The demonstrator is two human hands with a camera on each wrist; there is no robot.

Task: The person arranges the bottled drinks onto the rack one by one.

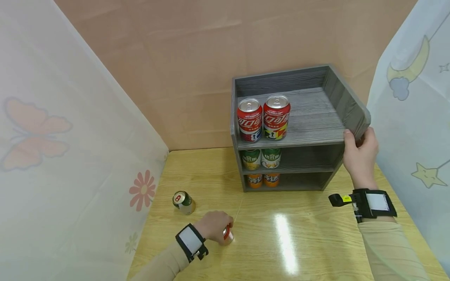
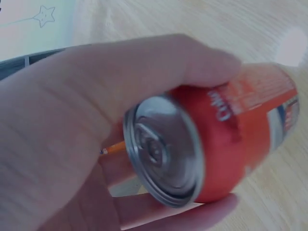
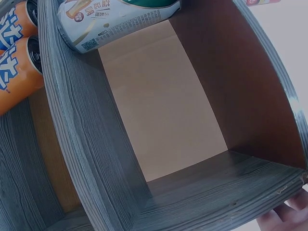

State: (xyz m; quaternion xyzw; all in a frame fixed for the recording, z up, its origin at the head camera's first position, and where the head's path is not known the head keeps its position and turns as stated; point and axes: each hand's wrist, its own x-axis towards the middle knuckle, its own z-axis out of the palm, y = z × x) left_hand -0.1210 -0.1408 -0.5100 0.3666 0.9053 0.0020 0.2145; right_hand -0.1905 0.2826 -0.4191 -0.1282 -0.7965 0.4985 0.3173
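My left hand [image 1: 214, 226] grips a red cola can [image 2: 231, 139] low over the table, thumb on one side and fingers on the other. In the left wrist view the can lies tilted, its silver top toward my palm. My right hand [image 1: 362, 156] holds the front right edge of a grey wooden shelf [image 1: 309, 113], thumb on its front. Two red cola cans [image 1: 250, 121] stand at the left of the top level. Green-and-white cans [image 1: 270, 158] sit on the middle level, and orange soda cans [image 1: 271, 179] on the bottom one.
A green-and-gold can [image 1: 184, 202] stands on the wooden table [image 1: 260, 249], left of my left hand. Brown paper [image 1: 197, 97] covers the back wall. Patterned white sheets [image 1: 77, 117] hang at both sides.
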